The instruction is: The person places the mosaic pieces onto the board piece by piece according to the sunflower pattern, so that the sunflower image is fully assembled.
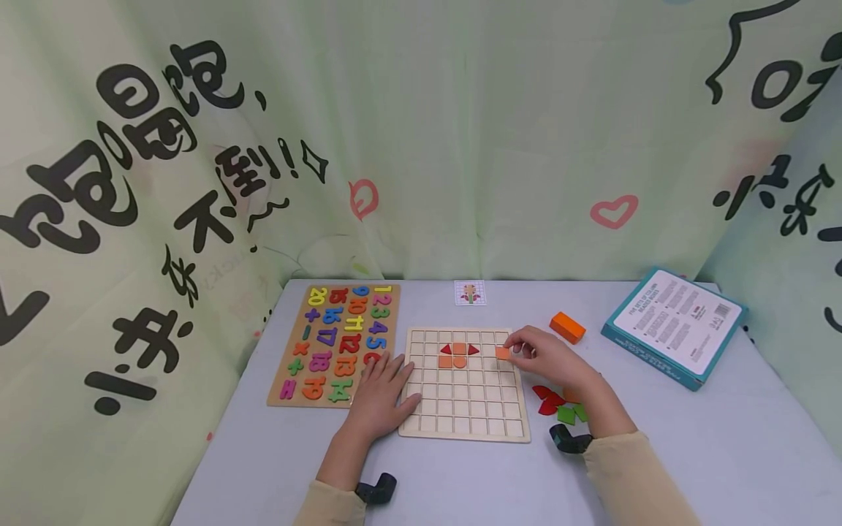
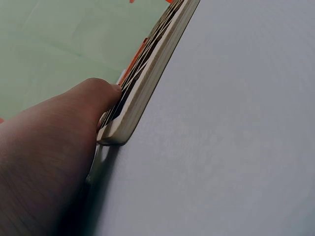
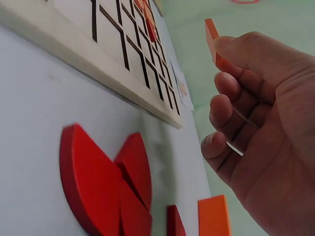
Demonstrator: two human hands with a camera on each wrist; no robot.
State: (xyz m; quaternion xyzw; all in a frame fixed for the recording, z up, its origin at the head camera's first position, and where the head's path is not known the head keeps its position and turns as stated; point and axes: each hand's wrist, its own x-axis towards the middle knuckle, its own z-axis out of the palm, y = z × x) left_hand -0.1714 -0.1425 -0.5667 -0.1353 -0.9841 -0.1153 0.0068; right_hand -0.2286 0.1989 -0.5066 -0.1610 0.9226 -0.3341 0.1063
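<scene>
My right hand pinches an orange square tile between thumb and index finger, over the upper right part of the wooden grid board. On that board lie a few orange tiles with a red triangle at either side of the upper one. My left hand rests at the board's left edge with fingers spread, its fingertips overlapping the number board in the head view. The left wrist view shows the left thumb against the grid board's edge.
Red petal-shaped pieces and green pieces lie right of the grid board, by my right forearm. Behind them sits an orange block. A teal box stands at the back right, and a small picture card lies beyond the board.
</scene>
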